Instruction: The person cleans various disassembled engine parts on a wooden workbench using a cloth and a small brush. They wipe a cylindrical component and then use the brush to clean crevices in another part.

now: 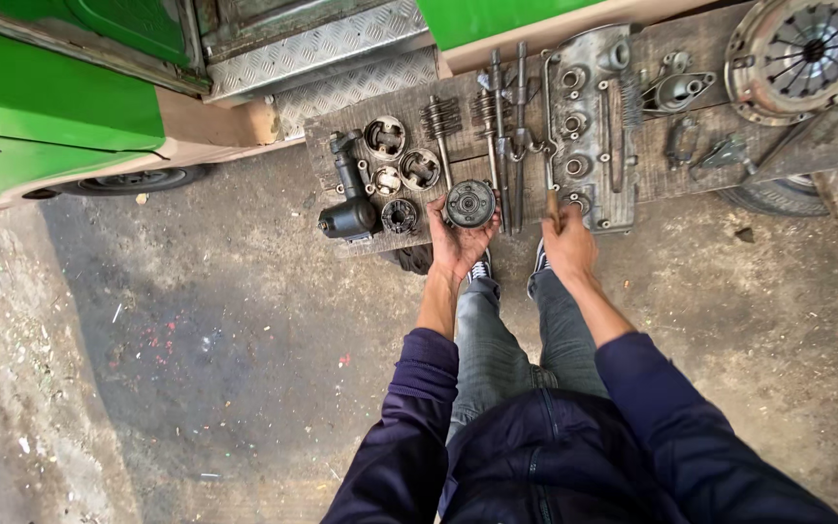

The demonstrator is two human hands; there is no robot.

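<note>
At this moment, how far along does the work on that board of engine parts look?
Done: pistons, shafts, a cylinder head and a clutch plate lie spread over the wooden board. In hand: the left hand holds a round bearing-like part; the right hand grips a tool handle. Left: both remain unplaced.

clutch plate [799,56] cut by top edge, tyre [788,197] half hidden under board [652,184]

Left hand [455,243] cupped, right hand [568,247] fisted
</note>
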